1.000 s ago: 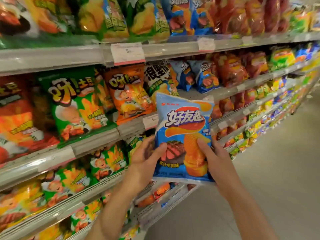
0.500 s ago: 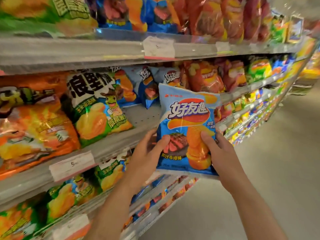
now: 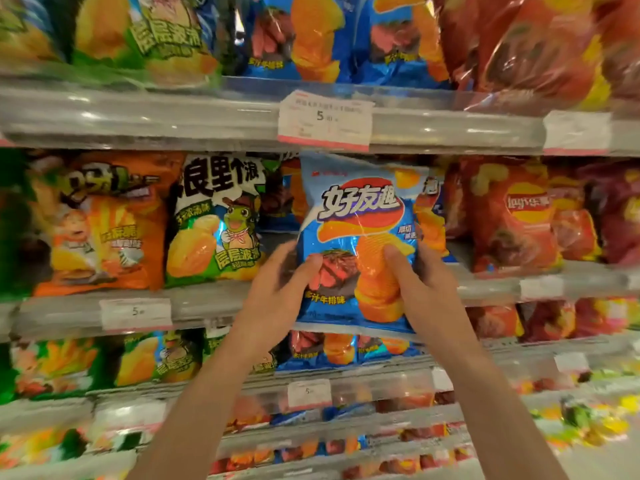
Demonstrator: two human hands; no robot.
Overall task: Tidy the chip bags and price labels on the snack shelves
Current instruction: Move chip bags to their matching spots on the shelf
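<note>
- The blue chip bag (image 3: 360, 237) says 好友趣 in big white letters, with a steak and wavy chips pictured.
- The price label (image 3: 325, 121) above it shows a 5.
- The left hand (image 3: 273, 296) and right hand (image 3: 424, 292) grip the bag's lower sides.
- Half a second ago the bag was out by the shelf edge; now it is up in front of the middle shelf (image 3: 221, 303).
- The bag stands tall, top up, front facing us.

Held bag: blue chip bag (image 3: 360, 237), glossy, ridged orange chips and a steak printed on it, upright, facing out, in front of the middle shelf (image 3: 221, 303) edge.
Grip: left hand (image 3: 277, 292) and right hand (image 3: 426, 289) hold its lower sides, thumbs on the front.
Price label: white card (image 3: 325, 121) marked 5, red strip below, on the upper shelf (image 3: 138, 112) edge directly above the bag.
</note>
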